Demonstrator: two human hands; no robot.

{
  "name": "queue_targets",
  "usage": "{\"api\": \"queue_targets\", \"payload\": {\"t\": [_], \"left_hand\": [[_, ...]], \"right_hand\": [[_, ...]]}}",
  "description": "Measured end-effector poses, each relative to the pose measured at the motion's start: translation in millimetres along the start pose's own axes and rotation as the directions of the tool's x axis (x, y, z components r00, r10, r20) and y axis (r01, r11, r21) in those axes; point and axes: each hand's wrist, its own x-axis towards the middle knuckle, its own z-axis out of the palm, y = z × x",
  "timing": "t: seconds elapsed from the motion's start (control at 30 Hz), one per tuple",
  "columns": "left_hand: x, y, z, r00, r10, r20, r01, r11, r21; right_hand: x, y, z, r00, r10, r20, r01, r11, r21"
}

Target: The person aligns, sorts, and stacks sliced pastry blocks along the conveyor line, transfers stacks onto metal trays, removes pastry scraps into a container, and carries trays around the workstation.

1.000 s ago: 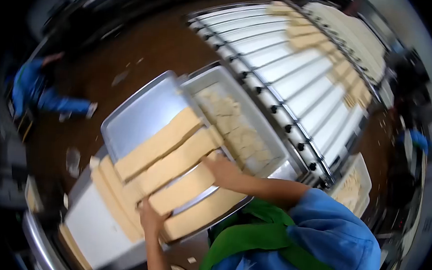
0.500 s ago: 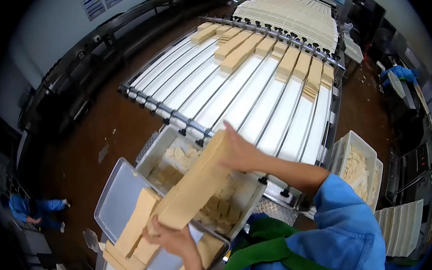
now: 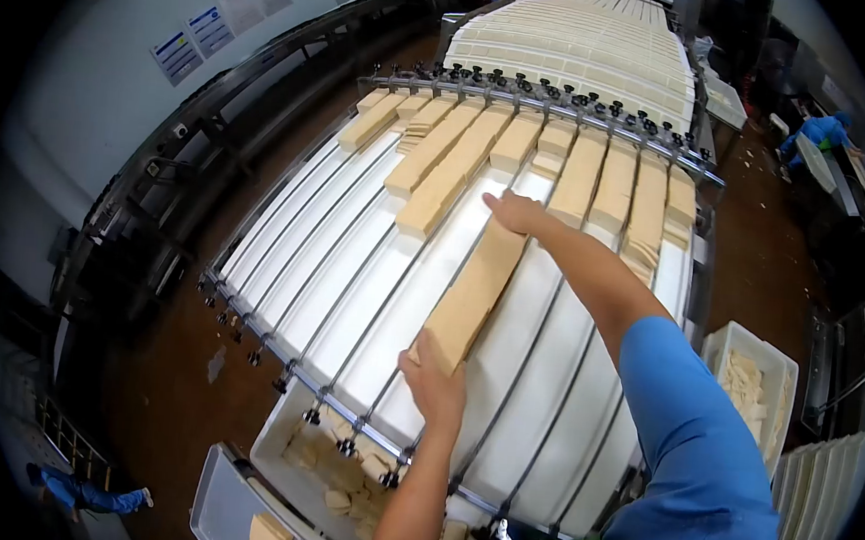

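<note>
Block (image 3: 476, 288) of tan material, long and flat-sided, is over the white slatted table (image 3: 303, 251), between dark guide rods (image 3: 511, 406). Its long axis runs aslant from lower left to upper right, roughly in line with the rods; the far end points toward a row of tan blocks (image 3: 448, 193), the near end back toward the wearer. Whether it rests fully on the surface, I cannot tell.

At the near end, the left hand (image 3: 435, 383) grips with bent fingers, one digit laid up against the block; the undersides are hidden. The right hand (image 3: 517, 214) covers the far end, one digit stretched out to the left, apart from the others, which partly hide behind the hand.

Nearer the wearer, below the table's edge, a bin (image 3: 272, 441) holds tan pieces beside a metal tray (image 3: 218, 506). Farther off, two people in blue stand out, one at upper right (image 3: 821, 132), one at lower left (image 3: 96, 492).
</note>
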Motion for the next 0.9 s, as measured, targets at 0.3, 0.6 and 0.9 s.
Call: {"api": "queue_targets", "payload": {"t": [0.3, 0.6, 0.9], "left_hand": [[61.3, 27.9, 67.2, 0.953, 0.134, 0.272, -0.067, 0.968, -0.242], [68.3, 34.7, 88.9, 0.936, 0.199, 0.29, -0.071, 0.914, -0.399], [76.0, 35.5, 99.1, 0.932, 0.232, 0.277, -0.103, 0.906, -0.411]], "right_hand": [[105.7, 70.8, -39.2, 0.973, 0.228, 0.035, -0.21, 0.94, -0.268], [110.5, 82.0, -21.6, 0.952, 0.16, -0.259, -0.21, 0.962, -0.176], [121.4, 94.8, -29.5, 0.967, 0.127, -0.221, -0.147, 0.986, -0.076]]}}
